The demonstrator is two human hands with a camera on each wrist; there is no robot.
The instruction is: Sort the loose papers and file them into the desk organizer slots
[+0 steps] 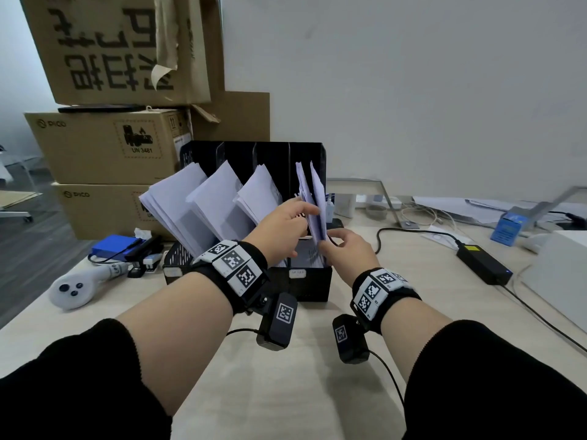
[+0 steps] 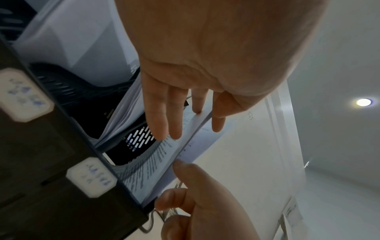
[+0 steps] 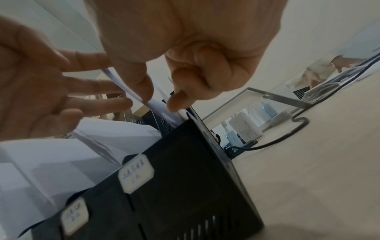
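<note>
A black desk organizer (image 1: pixel 313 282) (image 2: pixel 41 162) (image 3: pixel 185 178) with labelled slots stands on the desk. White paper stacks (image 1: pixel 219 201) lean left out of its three left slots. Upright sheets (image 1: pixel 317 192) (image 2: pixel 160 170) (image 3: pixel 156 104) stand in the rightmost slot. My left hand (image 1: pixel 282 227) (image 2: pixel 197 129) lays straight fingers (image 2: pixel 160 123) against the sheets' left face, with the thumb past their near edge. My right hand (image 1: pixel 327 246) (image 3: pixel 161 100) pinches that edge between thumb and forefinger, other fingers curled. The slot's floor is hidden.
Stacked cardboard boxes (image 1: pixel 111 147) rise behind and left of the organizer. A white controller (image 1: pixel 76 287), a blue case (image 1: pixel 111 246) and a stapler (image 1: pixel 149 262) lie to its left. To the right are a black power brick (image 1: pixel 482 265) with cables and a white box (image 1: pixel 559 268).
</note>
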